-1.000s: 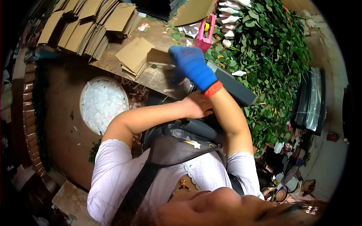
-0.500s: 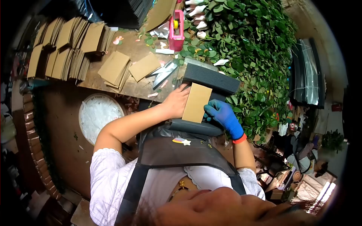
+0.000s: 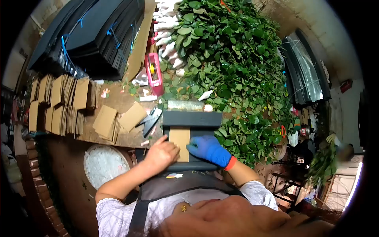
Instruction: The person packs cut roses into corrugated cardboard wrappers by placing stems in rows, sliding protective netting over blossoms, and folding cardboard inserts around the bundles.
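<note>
A tan cardboard piece (image 3: pixel 179 143) lies upright on a dark corrugated sheet (image 3: pixel 192 119) in front of my body. My bare left hand (image 3: pixel 162 153) rests at the cardboard's left edge, its fingers apart. At the right edge is my right hand (image 3: pixel 208 150) in a blue glove with a red cuff, fingers bent and touching the cardboard; whether they grip it is hidden. Scissors (image 3: pixel 151 121) lie to the left, beside a loose cardboard piece (image 3: pixel 132 116) and a small cardboard stack (image 3: pixel 106 123).
A pink tape dispenser (image 3: pixel 154 75) stands behind. Leafy stems (image 3: pixel 233 59) with white-wrapped heads (image 3: pixel 167 31) fill the right side. At left are cardboard stacks (image 3: pixel 59 98), dark sheets (image 3: pixel 98 31) and a tub of white scraps (image 3: pixel 106 166). A person is at far right.
My gloved right hand came back from the table's cardboard and is now at the cardboard's right edge. The cardboard has moved under the corrugated fold, and the view has shifted.
</note>
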A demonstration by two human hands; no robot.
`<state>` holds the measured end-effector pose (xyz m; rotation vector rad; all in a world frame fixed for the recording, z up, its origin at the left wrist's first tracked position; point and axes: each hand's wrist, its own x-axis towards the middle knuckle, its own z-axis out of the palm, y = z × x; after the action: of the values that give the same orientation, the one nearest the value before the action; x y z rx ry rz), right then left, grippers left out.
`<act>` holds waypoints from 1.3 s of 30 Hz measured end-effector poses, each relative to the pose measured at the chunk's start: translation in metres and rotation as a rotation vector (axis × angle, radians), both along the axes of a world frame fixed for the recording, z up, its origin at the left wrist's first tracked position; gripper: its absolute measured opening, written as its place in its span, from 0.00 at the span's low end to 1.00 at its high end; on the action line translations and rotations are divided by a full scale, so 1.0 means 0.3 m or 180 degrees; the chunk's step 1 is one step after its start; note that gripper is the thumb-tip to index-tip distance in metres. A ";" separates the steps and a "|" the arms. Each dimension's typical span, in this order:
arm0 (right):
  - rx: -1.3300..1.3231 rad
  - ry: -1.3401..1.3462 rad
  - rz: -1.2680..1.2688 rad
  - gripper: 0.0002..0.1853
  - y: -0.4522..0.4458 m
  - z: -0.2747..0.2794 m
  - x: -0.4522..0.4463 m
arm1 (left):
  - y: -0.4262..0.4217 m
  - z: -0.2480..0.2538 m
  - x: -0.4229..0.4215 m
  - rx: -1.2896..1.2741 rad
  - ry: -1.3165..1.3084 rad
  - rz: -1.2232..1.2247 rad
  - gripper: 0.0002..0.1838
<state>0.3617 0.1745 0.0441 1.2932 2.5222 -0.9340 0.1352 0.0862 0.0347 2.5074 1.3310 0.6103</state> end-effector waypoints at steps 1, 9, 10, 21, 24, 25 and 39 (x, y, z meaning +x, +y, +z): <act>-0.0071 0.0179 0.0260 0.17 0.028 0.058 0.006 | 0.001 0.036 0.021 -0.0002 0.0004 0.0047 0.09; 0.3234 0.1419 0.0120 0.27 0.822 0.273 0.014 | 0.011 -0.009 0.021 0.0286 0.0567 -0.0337 0.20; 0.3470 0.0772 -0.0021 0.37 0.981 0.242 0.008 | 0.012 -0.021 0.016 0.0241 0.0473 -0.0370 0.20; 0.2678 -0.0683 -0.0528 0.18 1.593 0.255 -0.166 | 0.021 0.060 -0.061 -0.1289 -0.0026 -0.0560 0.30; 0.2655 -0.1007 -0.0342 0.21 1.604 0.266 -0.184 | 0.009 0.033 -0.067 -0.1105 0.0057 -0.0596 0.30; 0.2673 -0.1133 -0.0167 0.19 1.626 0.257 -0.193 | 0.005 0.033 -0.066 -0.1167 -0.0028 -0.0545 0.30; 0.2805 -0.1541 -0.0429 0.15 1.343 0.178 -0.145 | -0.002 -0.019 -0.062 -0.0773 0.0002 -0.0430 0.24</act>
<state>0.3182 0.5772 0.0976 1.6251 2.4859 0.5380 0.1165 0.0854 0.0291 2.3747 1.1476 0.3932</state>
